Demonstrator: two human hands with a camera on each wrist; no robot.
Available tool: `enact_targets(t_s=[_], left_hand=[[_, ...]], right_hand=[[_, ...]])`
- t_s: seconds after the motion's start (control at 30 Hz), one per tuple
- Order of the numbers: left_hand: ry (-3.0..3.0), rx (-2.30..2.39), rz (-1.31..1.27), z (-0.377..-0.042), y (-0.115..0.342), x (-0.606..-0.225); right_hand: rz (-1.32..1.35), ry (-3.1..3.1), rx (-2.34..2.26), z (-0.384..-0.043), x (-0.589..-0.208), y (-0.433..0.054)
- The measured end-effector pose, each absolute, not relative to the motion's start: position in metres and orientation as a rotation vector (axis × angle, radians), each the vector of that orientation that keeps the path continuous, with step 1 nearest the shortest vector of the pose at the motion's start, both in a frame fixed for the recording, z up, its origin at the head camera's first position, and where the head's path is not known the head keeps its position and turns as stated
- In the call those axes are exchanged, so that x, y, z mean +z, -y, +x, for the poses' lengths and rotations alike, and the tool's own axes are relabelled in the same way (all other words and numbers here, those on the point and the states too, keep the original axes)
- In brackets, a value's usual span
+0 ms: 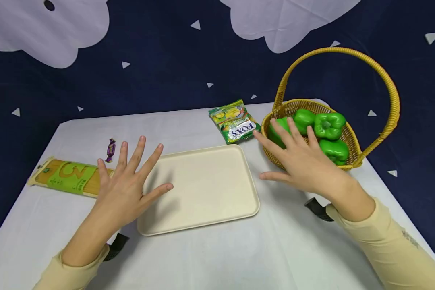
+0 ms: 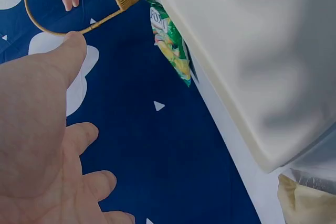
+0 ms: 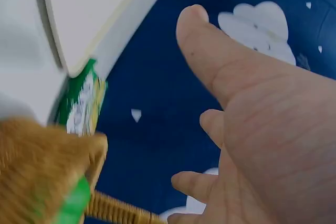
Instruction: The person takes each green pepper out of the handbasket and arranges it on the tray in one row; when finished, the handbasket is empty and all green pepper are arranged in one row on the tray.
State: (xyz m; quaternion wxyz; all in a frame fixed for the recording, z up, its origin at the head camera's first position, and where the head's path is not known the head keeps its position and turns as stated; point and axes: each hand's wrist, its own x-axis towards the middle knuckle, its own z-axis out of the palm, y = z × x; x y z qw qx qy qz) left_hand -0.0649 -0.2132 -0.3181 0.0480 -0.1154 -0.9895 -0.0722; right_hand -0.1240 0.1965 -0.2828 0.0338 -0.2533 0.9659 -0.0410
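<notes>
a dark blue cloth point(image 1: 166, 88) with pale clouds and small white triangles hangs behind the white table point(image 1: 232, 257), which has the other things spread over it. the wicker basket point(image 1: 272, 156), with its tall arched handle, stands at the right side of the table, upright and holding green peppers. the cream tray point(image 1: 210, 181) lies flat in the middle, its corners rounded. two pale yellow sleeves point(image 1: 388, 241) reach in from the near side. the left hand point(image 1: 125, 181) is spread wide, palm down, thumb well out from the fingers, with nothing in its grasp; it hovers over the left edge of the tray, and its shadow falls on the tray's surface. the right hand point(image 1: 301, 161) is spread just as wide and holds nothing either; in the head view its fingers cover part of the basket, while the right wrist view shows a gap between the two. the pack of noodles point(image 1: 67, 175), with a green label, lies at the left, its right end partly behind the left hand. the green candy bag point(image 1: 235, 123), marked fox's, lies just behind the tray, near the basket. four peppers point(image 1: 330, 125) show in the basket, one partly hidden by the right hand's fingers. the purple wrapped sweet point(image 1: 110, 150) lies just behind the noodles.
</notes>
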Motion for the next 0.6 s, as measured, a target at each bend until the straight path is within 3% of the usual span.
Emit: enact_targets(t_s=[0.6], left_hand=[[2.97,-0.416,-0.426,-0.061,0.23,-0.322]], right_hand=[[-0.295,-2.781,-0.059,-0.2,-0.249,-0.288]])
